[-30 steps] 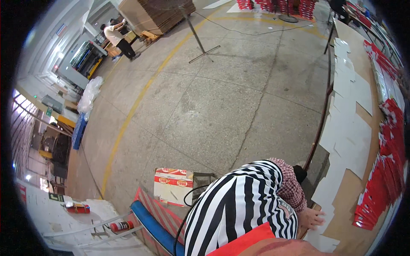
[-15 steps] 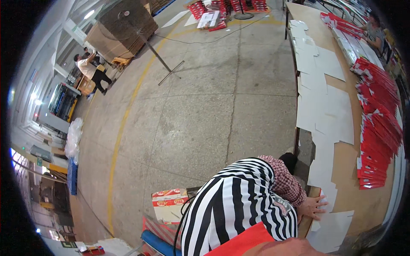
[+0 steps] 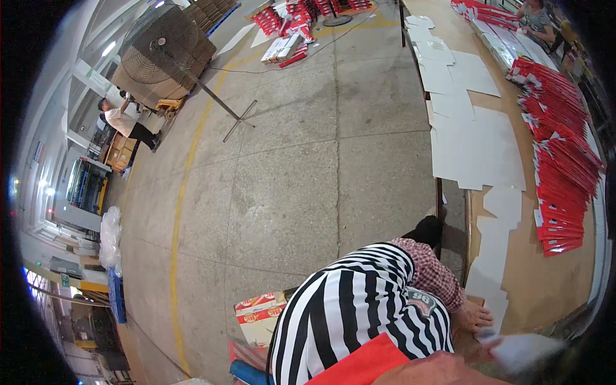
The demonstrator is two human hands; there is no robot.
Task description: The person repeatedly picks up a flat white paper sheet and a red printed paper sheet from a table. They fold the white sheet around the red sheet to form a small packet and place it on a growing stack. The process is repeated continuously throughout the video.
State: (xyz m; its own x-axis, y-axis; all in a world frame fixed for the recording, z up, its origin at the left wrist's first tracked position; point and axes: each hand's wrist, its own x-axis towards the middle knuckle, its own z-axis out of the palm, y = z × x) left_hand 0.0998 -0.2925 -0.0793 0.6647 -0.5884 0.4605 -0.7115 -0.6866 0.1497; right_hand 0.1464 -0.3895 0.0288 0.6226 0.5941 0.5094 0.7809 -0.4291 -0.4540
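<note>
A bare forearm comes in along the bottom edge, and I take it for my right arm. My right hand grips the edge of a blurred white cardboard sheet over the near end of the long brown table. My left hand is out of view. Just left of me a co-worker in a black-and-white striped top bends over the table. Their hand, in a checked sleeve, lies flat on the table next to white die-cut sheets.
More white flat sheets and rows of red flat packs cover the table. A red and white carton stands on the concrete floor. Far off are a large fan on a stand, another person, and one seated.
The view has swung right, so more of the table shows. The blurred white sheet and my forearm have come in at the lower right. The co-worker stays bent over with a hand on the table.
</note>
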